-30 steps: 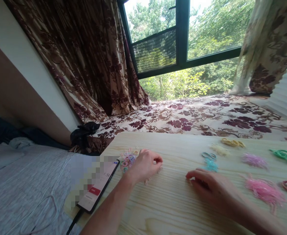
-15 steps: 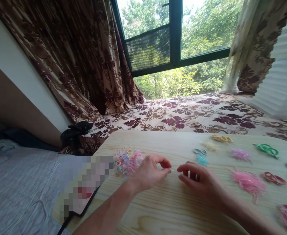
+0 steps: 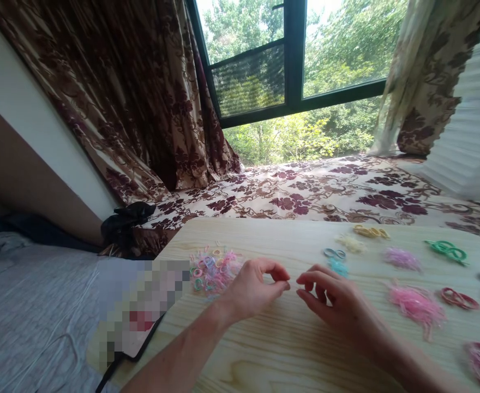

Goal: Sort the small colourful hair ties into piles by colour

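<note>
Over the middle of the wooden table (image 3: 264,349), my left hand (image 3: 260,288) has its thumb and index finger pinched; what they hold, if anything, is too small to make out. Facing it across a narrow gap, my right hand (image 3: 330,295) has bent fingers, with thumb and index fingertips slightly apart and nothing visible between them. A mixed pile of small coloured bands (image 3: 213,270) lies just left of my left hand. Beyond my right hand sit a turquoise pile (image 3: 338,266) and blue-grey rings (image 3: 334,254).
On the right lie a pink pile (image 3: 418,305), red bands (image 3: 460,298), a lilac pile (image 3: 402,258), green bands (image 3: 447,251) and yellow bands (image 3: 371,232). A pixelated flat object (image 3: 150,316) rests at the left edge. Behind is a patterned window ledge (image 3: 305,191).
My left fingertips have shifted slightly right, towards my right hand. The pale thin piece seen at their tips before no longer shows.
</note>
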